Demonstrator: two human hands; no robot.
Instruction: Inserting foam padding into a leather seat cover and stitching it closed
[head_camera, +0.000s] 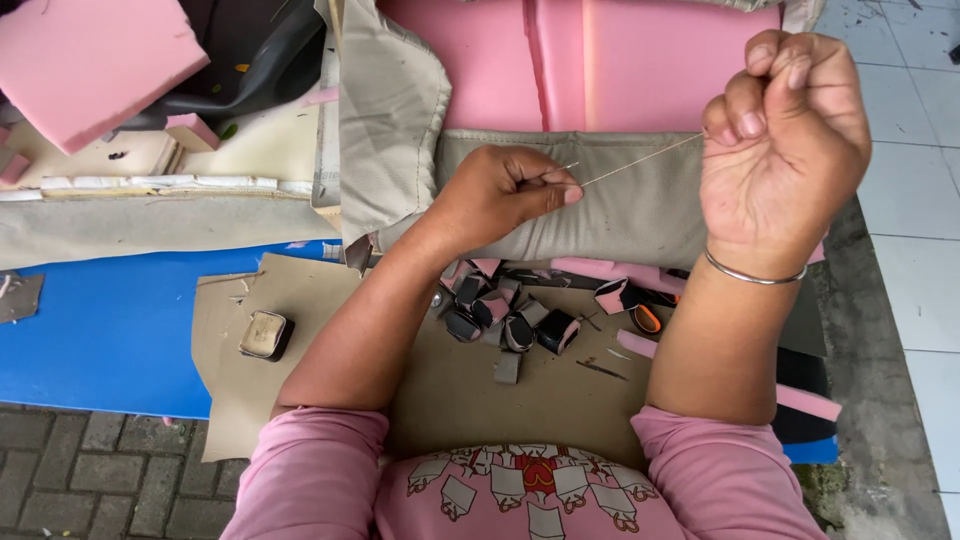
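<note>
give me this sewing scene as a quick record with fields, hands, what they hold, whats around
left hand: pressed on the grey fabric cover, fingertips pinching at the seam where the thread comes out
right hand: raised, closed on the thread, pulling it taut
wrist: thin metal bangle on the right arm
under the cover: pink foam
work surface: brown cardboard over a blue sheet
on the cardboard: pile of small fabric and foam scraps, small tin
far left: loose pink foam block

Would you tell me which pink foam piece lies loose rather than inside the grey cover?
The foam block at top left; the other foam sits wrapped in the cover.
</note>
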